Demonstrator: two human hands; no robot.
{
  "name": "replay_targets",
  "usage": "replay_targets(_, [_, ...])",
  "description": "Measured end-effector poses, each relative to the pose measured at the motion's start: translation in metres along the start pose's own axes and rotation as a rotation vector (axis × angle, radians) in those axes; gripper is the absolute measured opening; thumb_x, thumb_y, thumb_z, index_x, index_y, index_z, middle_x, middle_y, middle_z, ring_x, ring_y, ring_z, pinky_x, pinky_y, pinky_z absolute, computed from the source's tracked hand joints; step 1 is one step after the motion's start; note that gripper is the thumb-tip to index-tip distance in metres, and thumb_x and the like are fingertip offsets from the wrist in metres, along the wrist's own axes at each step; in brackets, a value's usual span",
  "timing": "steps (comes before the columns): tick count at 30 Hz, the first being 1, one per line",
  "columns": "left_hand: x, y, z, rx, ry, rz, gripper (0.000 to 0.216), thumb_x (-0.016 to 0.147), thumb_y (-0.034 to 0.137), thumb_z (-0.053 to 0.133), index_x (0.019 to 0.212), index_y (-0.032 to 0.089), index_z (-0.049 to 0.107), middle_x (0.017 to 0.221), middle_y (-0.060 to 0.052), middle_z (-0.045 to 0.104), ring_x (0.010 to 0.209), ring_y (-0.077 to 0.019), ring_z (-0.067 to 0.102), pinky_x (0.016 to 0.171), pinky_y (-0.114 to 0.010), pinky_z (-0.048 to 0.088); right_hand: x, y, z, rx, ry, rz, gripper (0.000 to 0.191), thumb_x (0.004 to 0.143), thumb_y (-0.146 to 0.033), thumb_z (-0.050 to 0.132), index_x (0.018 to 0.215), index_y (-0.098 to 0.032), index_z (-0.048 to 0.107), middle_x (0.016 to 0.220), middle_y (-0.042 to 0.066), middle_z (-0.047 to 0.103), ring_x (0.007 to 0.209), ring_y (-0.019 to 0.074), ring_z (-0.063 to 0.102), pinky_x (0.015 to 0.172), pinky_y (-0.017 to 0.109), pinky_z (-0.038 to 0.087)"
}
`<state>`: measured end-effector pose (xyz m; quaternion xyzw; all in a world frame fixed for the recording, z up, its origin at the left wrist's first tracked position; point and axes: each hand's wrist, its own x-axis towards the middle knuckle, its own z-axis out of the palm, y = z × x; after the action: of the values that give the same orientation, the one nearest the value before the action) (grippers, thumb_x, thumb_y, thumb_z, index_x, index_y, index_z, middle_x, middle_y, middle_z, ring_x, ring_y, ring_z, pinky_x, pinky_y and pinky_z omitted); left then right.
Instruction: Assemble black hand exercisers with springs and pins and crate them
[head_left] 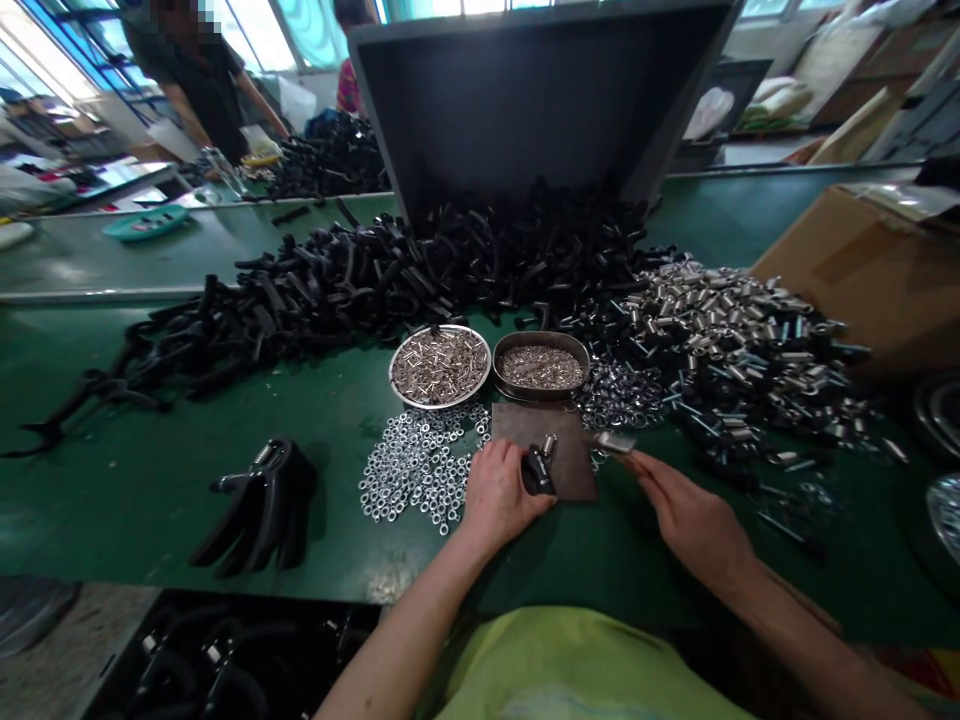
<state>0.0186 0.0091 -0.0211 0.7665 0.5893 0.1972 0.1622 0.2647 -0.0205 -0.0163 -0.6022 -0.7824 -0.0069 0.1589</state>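
Note:
My left hand is closed on a black plastic part, pressing it against a square metal plate on the table. A small metal spring shows at the part's upper end. My right hand grips a hammer, its metal head smeared by motion just right of the plate. Most of the handle is hidden by my fingers. Loose silver washers lie beside my left hand. Behind the plate stand a round dish of metal pins and an oval tin of tiny metal pieces.
Black handles are heaped before a tipped grey bin. Springs and screws pile up at right beside a cardboard box. Several black handle pieces stand at left. A person is across the table.

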Motion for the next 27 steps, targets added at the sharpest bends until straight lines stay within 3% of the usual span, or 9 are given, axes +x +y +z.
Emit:
replay_targets(4, [0.0,-0.001,0.001,-0.064,0.033,-0.053,0.053,0.057,0.04,0.08,0.098,0.018,0.054,0.097,-0.007,0.059,0.094,-0.0265,0.054,0.083,-0.041,0.044,-0.032,0.04,0.0,-0.34,0.12,0.068,0.036,0.093,-0.033,0.041,0.122,-0.019,0.059,0.086,0.007,0.07,0.065,0.0202,0.063,0.051,0.03,0.042])
replay_targets(7, [0.0,0.005,-0.002,-0.254,0.072,-0.179,0.054,0.06,0.04,0.079,0.1,0.018,0.051,0.098,-0.007,0.06,0.093,-0.0247,0.056,0.081,-0.039,0.045,-0.036,0.046,0.001,-0.344,0.137,0.065,0.037,0.092,-0.035,0.041,0.113,-0.015,0.063,0.085,0.011,0.068,0.075,0.0251,0.062,0.062,0.035,0.046])
replay_targets(9, [-0.002,0.016,-0.005,-0.415,0.088,-0.258,0.057,0.06,0.043,0.079,0.103,0.018,0.05,0.099,-0.006,0.06,0.092,-0.0232,0.058,0.08,-0.037,0.046,-0.026,0.029,0.0,-0.146,0.157,0.048,0.038,0.092,-0.036,0.04,0.117,-0.015,0.06,0.095,0.013,0.067,0.088,0.0269,0.062,0.074,0.039,0.048])
replay_targets(12, [-0.008,0.035,-0.009,-0.602,0.056,-0.295,0.06,0.059,0.043,0.079,0.105,0.018,0.05,0.098,-0.006,0.062,0.089,-0.0216,0.059,0.078,-0.035,0.047,0.002,-0.019,-0.003,0.257,0.104,-0.008,0.043,0.091,-0.035,0.041,0.13,-0.02,0.047,0.1,0.008,0.068,0.087,0.0209,0.065,0.076,0.033,0.052])
replay_targets(16, [-0.006,0.036,-0.018,-0.616,-0.089,-0.098,0.043,0.068,0.031,0.073,0.105,0.017,0.057,0.101,-0.008,0.063,0.092,-0.0216,0.06,0.08,-0.034,0.048,0.039,-0.063,-0.001,0.439,0.068,-0.058,0.03,0.09,-0.032,0.04,0.112,-0.021,0.058,0.104,0.007,0.07,0.092,0.0194,0.067,0.079,0.03,0.053])
replay_targets(18, [0.009,0.015,-0.032,-0.56,-0.107,-0.004,0.037,0.072,0.03,0.071,0.105,0.018,0.06,0.104,-0.007,0.064,0.093,-0.0211,0.06,0.08,-0.034,0.049,0.051,-0.063,0.004,0.376,0.07,-0.059,0.028,0.091,-0.03,0.039,0.102,-0.022,0.062,0.099,0.006,0.071,0.088,0.0196,0.068,0.076,0.03,0.054])
replay_targets(20, [0.035,-0.019,-0.053,-0.479,0.013,-0.011,0.037,0.076,0.03,0.067,0.11,0.019,0.06,0.107,-0.007,0.063,0.095,-0.0202,0.06,0.08,-0.033,0.05,0.058,-0.055,0.011,0.25,0.022,-0.088,0.027,0.09,-0.03,0.039,0.096,-0.023,0.065,0.094,0.004,0.072,0.079,0.0197,0.07,0.067,0.03,0.054])
replay_targets(24, [0.106,-0.103,-0.105,-0.038,0.333,-0.22,0.032,0.082,0.03,0.06,0.111,0.017,0.06,0.113,-0.01,0.06,0.103,-0.0203,0.058,0.088,-0.032,0.048,0.06,-0.046,0.023,0.006,-0.067,-0.157,0.026,0.088,-0.028,0.04,0.087,-0.026,0.066,0.079,-0.001,0.072,0.055,0.0174,0.067,0.043,0.026,0.047])
replay_targets(27, [0.158,-0.157,-0.14,0.224,0.423,-0.393,0.048,0.079,0.032,0.062,0.124,0.017,0.053,0.134,-0.013,0.047,0.125,-0.0266,0.042,0.104,-0.037,0.037,0.059,-0.047,0.026,-0.018,-0.009,-0.225,0.028,0.088,-0.025,0.038,0.084,-0.025,0.066,0.071,-0.001,0.069,0.048,0.0154,0.065,0.036,0.024,0.043])
